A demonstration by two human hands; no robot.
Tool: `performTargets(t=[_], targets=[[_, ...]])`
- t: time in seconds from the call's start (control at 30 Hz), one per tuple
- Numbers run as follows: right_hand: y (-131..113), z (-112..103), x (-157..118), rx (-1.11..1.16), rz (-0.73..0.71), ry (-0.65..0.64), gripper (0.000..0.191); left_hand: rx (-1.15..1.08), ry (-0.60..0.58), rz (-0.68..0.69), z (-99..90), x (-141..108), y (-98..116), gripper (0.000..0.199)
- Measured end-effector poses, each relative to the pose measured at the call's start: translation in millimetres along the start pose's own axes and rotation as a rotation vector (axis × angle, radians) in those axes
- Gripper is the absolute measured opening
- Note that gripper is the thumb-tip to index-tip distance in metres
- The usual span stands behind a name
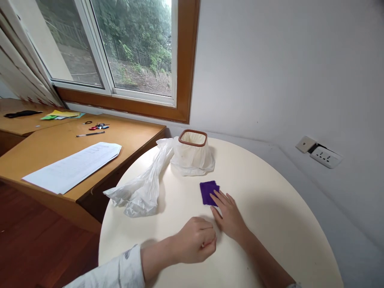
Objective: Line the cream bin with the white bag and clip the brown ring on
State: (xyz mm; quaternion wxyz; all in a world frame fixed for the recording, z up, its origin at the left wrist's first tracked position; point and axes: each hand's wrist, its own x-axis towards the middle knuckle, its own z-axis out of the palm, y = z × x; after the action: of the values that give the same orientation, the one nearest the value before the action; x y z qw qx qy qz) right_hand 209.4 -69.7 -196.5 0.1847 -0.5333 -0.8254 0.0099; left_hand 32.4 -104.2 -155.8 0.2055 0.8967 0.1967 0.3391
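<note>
A small purple cloth [207, 193], roughly square, lies flat on the round cream table [264, 176]. My right hand [228, 216] rests at the cloth's right edge, its fingers spread and the fingertips touching it. Nearer to me and to the left, my left hand [196, 240] is curled into a fist above the table; nothing shows in it, and the inside of the fist is hidden. Beyond the cloth stands a bin with a brown rim [193, 144], lined with a whitish plastic bag [192, 160].
A crumpled translucent plastic bag [141, 192] stretches from beside the bin to the table's left side. On the wooden desk [60, 140] at the left are white papers [75, 166], a pen [90, 134], keys [100, 126] and coloured sheets [63, 115]. A wall borders the table's far side.
</note>
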Motion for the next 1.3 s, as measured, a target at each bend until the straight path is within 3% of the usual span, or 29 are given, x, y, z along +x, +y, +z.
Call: performTargets(t=[0.2,0.4,0.6,0.7,0.9,1.03,1.23,1.3], targets=[[-41.2,4.1,17.5,0.046,-0.076,-0.053,0.044,-0.047,0.161,-0.075,-10.2,-11.7,-3.5,0.034],[-78.6,33.0,52.7,0.078,-0.095,-0.068,0.047,-0.049,0.346,-0.337,-18.5,-16.0,-20.4,0.035],[-93.3,41.3,72.8,0.081,-0.109,-0.144,0.057,-0.038,0.474,-0.512,-34.1,-12.2,-24.1,0.037],[-91.3,36.8,70.9,0.139,-0.081,-0.1,0.056,-0.045,0.504,-0.562,-38.1,-12.2,-24.8,0.038],[-73.9,25.8,55.6,0.272,-0.003,0.056,0.041,-0.056,0.48,-0.604,-32.9,-13.2,-28.2,0.037],[-53.9,12.1,35.1,0.246,0.068,0.077,0.04,-0.054,0.362,-0.62,-19.4,-11.2,-29.3,0.033],[-12.3,-6.1,1.3,0.109,0.201,0.101,0.04,0.072,0.124,-0.403,-1.5,0.7,-32.7,0.009],[0.5,-8.9,-6.5,0.061,0.264,0.088,0.041,0.101,0.067,-0.341,2.4,8.0,-36.7,0.014]])
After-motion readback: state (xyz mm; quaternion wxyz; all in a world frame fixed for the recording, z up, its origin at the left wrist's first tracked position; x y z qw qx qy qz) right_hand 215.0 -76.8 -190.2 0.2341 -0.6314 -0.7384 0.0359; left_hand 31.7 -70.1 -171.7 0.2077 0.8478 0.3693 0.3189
